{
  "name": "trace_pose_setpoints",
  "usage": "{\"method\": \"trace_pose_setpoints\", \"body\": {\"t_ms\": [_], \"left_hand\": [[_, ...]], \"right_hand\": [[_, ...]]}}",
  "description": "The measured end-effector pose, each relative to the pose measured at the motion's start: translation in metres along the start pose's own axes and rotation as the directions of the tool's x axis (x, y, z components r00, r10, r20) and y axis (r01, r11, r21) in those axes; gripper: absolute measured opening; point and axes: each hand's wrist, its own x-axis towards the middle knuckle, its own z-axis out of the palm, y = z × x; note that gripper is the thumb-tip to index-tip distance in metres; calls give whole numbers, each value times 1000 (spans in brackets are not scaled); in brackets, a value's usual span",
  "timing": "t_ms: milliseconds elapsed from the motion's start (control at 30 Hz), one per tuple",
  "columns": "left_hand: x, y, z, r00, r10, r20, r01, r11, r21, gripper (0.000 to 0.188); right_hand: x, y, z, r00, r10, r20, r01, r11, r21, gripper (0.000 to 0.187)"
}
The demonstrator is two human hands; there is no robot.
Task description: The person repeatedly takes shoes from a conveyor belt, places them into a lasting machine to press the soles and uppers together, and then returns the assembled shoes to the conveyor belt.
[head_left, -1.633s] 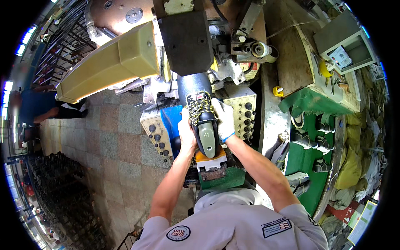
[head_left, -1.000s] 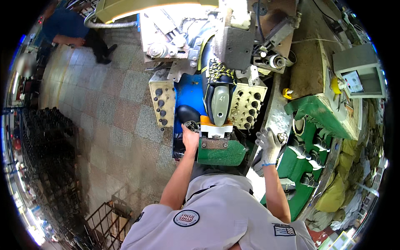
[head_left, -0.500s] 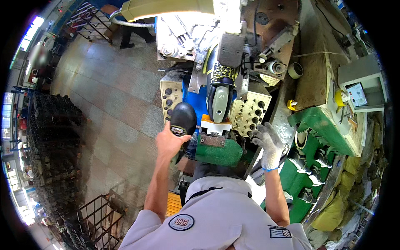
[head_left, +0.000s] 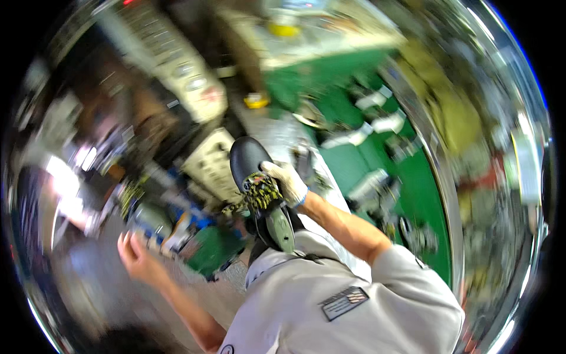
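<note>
My right hand [head_left: 287, 183], in a white work glove, grips the side of a black shoe [head_left: 247, 160] in front of my body. The shoe has yellow-and-black laces, its toe points away from me, and a grey-green shoe last [head_left: 279, 229] fills its heel end. My bare left hand [head_left: 139, 261] is held out to the left, empty, its fingers stretched and somewhat blurred. Beyond it, a second shoe on a grey last [head_left: 152, 218] sits at the machine, above a green rounded part [head_left: 213, 251].
A cream control panel [head_left: 213, 165] with dark knobs stands beyond the held shoe. To the right, a green-covered bench [head_left: 339, 168] carries several shoes with white parts. A worktable [head_left: 330, 47] with a green cloth edge is at the far side. Motion blurs much of the view.
My view has swung right, toward the green bench. The black shoe has gone from my left hand to my right. My left hand has let go and now reaches out empty.
</note>
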Motion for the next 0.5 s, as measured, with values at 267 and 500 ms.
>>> {"method": "trace_pose_setpoints", "body": {"t_ms": [267, 500], "left_hand": [[23, -53, 79, 942, -71, 328, 41, 994, 98, 49], [28, -54, 70, 950, -121, 290, 50, 970, 240, 39]], "right_hand": [[-153, -45, -330, 751, -3, -660, 107, 987, 118, 48], [-233, -81, -476, 42, -575, -817, -834, 430, -346, 72]]}}
